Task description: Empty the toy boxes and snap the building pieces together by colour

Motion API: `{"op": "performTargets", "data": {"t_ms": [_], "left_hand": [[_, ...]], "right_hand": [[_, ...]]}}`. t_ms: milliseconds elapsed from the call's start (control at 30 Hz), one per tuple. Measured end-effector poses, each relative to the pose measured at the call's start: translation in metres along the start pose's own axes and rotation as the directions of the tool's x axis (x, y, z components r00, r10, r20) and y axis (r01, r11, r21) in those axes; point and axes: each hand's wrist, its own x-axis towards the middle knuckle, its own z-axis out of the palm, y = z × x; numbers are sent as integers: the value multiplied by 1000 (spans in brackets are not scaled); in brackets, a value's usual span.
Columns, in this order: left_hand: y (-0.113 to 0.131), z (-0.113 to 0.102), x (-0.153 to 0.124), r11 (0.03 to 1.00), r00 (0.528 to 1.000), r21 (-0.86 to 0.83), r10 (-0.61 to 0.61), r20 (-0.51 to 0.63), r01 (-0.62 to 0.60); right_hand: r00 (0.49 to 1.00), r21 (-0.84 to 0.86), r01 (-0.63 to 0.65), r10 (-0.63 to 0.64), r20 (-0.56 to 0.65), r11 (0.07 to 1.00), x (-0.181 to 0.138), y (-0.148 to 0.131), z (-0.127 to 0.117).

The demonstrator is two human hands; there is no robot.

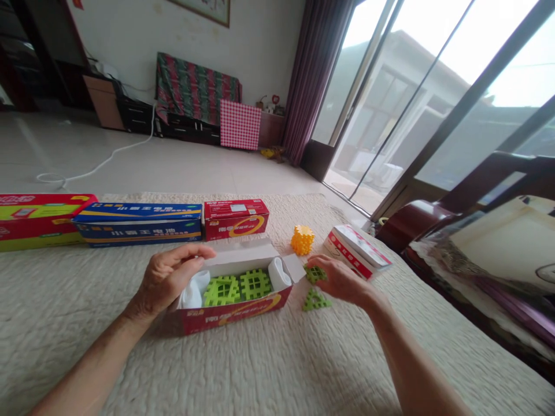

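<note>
"Fingers?"
"Right hand (pixel 338 275): slightly parted over a green plastic lattice piece (pixel 316 274), hold unclear. Left hand (pixel 167 276): half-curled at an open red cardboard box (pixel 243 315), likewise."
"Progress?"
"Two green plastic squares (pixel 255 285) inside; lattice piece, green plastic triangle (pixel 315 300) apparently remain outside."

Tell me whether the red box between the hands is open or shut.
The red box is open: its flaps are folded back, and green lattice pieces show inside.

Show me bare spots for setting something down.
Bare quilt lies on the near side of the open box; a wider stretch lies right of the right forearm, nearer than the white-red box. It is crowded around the right hand, with the open box, green triangle and yellow stack close by.
</note>
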Motion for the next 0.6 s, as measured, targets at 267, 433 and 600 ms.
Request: {"op": "performTargets", "data": {"t_ms": [267, 433, 600], "left_hand": [[7, 2, -2, 999, 1000, -38, -14, -15, 14], [9, 3, 0, 999, 1000, -45, 20, -18, -21], [9, 3, 1, 998, 998, -13, 56, -20, -56]], "right_hand": [[996, -9, 22, -23, -87, 1000, -2, 9, 12], [981, -23, 10, -15, -194, 1000, -2, 2, -8], [944, 40, 130, -111, -311, 991, 3, -48, -43]]}}
